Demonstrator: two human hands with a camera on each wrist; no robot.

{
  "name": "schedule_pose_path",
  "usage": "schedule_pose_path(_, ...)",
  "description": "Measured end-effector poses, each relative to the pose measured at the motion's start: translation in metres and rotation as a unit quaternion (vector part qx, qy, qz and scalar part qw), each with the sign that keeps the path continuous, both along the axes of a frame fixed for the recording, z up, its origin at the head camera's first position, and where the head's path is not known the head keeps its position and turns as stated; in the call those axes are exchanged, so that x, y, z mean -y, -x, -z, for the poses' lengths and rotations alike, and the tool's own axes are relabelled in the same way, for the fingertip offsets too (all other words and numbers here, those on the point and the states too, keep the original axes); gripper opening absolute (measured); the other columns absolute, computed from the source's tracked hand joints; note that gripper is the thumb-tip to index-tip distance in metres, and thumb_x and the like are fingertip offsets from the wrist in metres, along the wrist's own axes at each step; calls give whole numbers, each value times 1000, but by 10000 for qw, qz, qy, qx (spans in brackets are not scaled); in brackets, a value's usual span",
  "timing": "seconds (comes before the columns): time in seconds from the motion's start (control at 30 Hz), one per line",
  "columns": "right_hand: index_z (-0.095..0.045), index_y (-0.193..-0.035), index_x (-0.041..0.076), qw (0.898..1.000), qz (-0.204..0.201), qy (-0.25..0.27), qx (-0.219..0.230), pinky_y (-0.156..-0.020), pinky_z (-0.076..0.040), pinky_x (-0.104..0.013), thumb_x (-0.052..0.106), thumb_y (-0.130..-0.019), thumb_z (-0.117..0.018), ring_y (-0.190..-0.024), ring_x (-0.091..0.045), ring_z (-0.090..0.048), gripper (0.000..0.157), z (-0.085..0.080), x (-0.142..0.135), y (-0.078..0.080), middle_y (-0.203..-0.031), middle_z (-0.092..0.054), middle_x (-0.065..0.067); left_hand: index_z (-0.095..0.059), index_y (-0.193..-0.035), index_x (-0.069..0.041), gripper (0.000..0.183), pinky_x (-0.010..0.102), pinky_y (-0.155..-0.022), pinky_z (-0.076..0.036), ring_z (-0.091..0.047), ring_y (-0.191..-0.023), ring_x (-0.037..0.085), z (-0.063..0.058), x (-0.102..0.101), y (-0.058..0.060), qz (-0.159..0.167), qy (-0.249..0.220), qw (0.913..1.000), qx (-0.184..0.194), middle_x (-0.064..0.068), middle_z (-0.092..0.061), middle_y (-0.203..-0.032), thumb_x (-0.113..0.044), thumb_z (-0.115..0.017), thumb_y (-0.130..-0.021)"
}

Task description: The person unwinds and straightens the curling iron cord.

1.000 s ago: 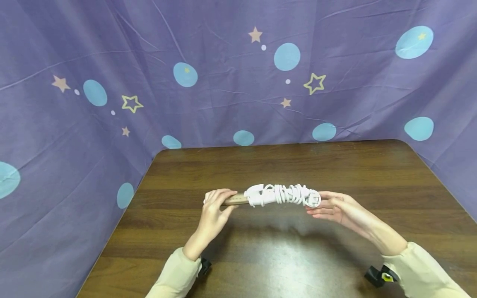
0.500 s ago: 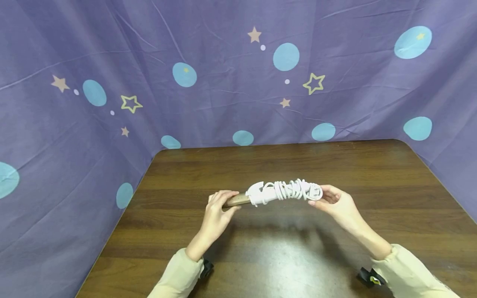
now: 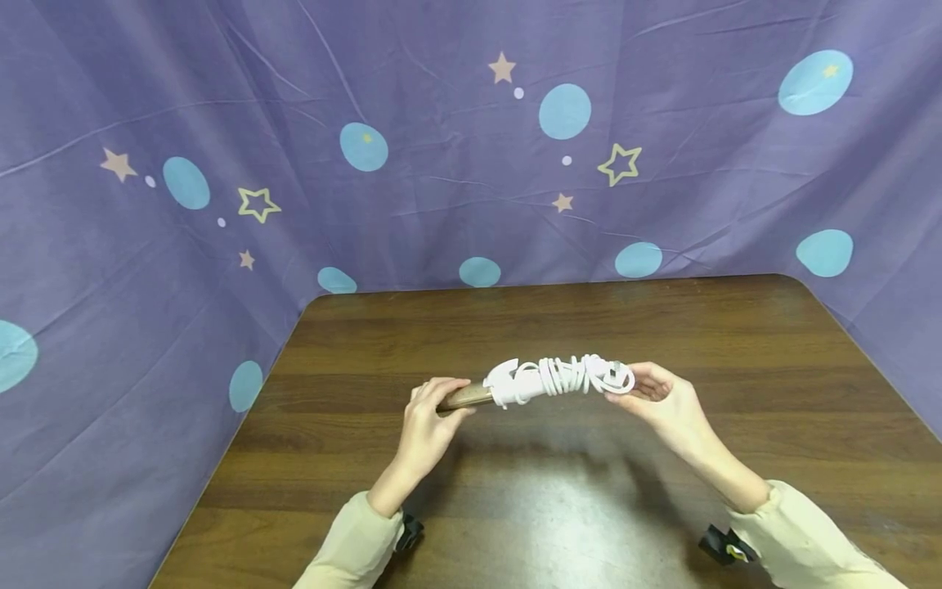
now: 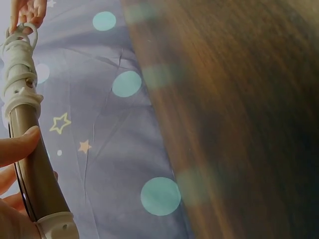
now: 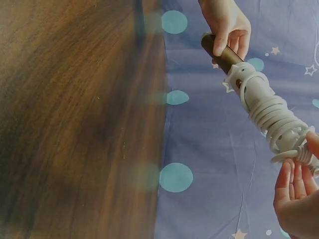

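Observation:
A curling iron point(image 3: 526, 383) is held above the table, its gold barrel to the left and its white handle to the right. White power cord point(image 3: 562, 375) is wound in several loops around the handle. My left hand point(image 3: 427, 421) grips the barrel point(image 4: 37, 164), thumb on one side and fingers on the other. At the handle's end, my right hand point(image 3: 673, 409) pinches the cord between thumb and fingertips. A loose loop and what looks like the plug point(image 3: 614, 374) sit by those fingertips. In the right wrist view, the right hand point(image 5: 296, 199) is partly cut off by the frame edge.
A dark brown wooden table point(image 3: 515, 507) lies under both hands. Behind it and to its left hangs a purple curtain point(image 3: 441, 204) with stars and blue dots. Black wrist straps point(image 3: 724, 544) show below the cream sleeves point(image 3: 802, 523).
My right hand has gone from loosely spread fingers under the handle's end to pinching the cord there. The handle end has risen slightly, and the end loop has loosened. My left hand keeps its grip.

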State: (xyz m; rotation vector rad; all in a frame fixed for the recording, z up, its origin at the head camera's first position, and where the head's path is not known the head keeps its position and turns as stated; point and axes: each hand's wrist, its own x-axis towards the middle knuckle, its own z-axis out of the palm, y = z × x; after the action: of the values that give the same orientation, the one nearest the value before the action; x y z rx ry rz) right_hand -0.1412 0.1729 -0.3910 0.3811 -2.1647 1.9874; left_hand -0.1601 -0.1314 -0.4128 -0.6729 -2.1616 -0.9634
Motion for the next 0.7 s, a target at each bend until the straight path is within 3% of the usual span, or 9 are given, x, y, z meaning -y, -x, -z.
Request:
schedule_pose_path(0.13, -63, -96, 4, 9995, 79, -162, -275, -70, -47, -17, 3, -74, -68, -80, -4, -62, 22, 21, -7, 8, -86, -66, 7, -66, -91, -4, 41, 33, -70, -39, -59, -79, 21, -1, -1, -1, -66, 4, 10000, 71, 8, -64, -85, 0, -80, -53)
schedule_pose_path(0.23, -66, -95, 10, 9966, 422, -567, -432, -67, -47, -16, 15, -74, -71, -78, -4, -62, 22, 52, -15, 21, -85, -67, 6, -66, -90, -4, 41, 33, -70, -39, -59, -79, 22, -2, -2, -2, -125, 8, 9999, 14, 8, -64, -85, 0, -80, -52)
schedule_pose_path(0.3, -67, -93, 11, 9941, 616, -775, -446, -65, -47, -17, 18, -74, -71, -76, -6, -63, 22, 59, -16, 24, -83, -68, 4, -66, -90, -4, 42, 33, -70, -39, -60, -79, 22, -2, -3, -3, -192, 11, 9998, -11, 8, -64, -85, 1, -81, -50)
schedule_pose_path(0.37, -65, -99, 10, 9943, 554, -807, -422, -64, -47, -17, 19, -74, -71, -75, -5, -63, 27, 51, -13, 20, -82, -67, 5, -67, -89, -4, 43, 33, -70, -39, -60, -79, 22, -2, -4, -3, -221, 17, 9997, -51, 8, -64, -85, 2, -81, -49)
schedule_pose_path(0.53, -50, -112, -7, 9964, 115, -702, -452, -64, -46, -15, 1, -76, -65, -73, -1, -60, 40, 7, -4, 0, -85, -65, 13, -67, -90, -4, 43, 33, -70, -39, -59, -79, 22, -5, -6, -3, -141, 59, 9998, -88, 7, -64, -85, 2, -81, -50)
schedule_pose_path(0.7, -55, -105, -9, 9946, 271, -970, -267, -64, -46, -14, -2, -76, -65, -72, 2, -59, 32, 1, -4, -3, -80, -61, 20, -67, -90, -4, 42, 33, -71, -39, -59, -79, 22, -4, -5, -1, -93, 59, 9998, -137, 7, -64, -85, 2, -81, -50)
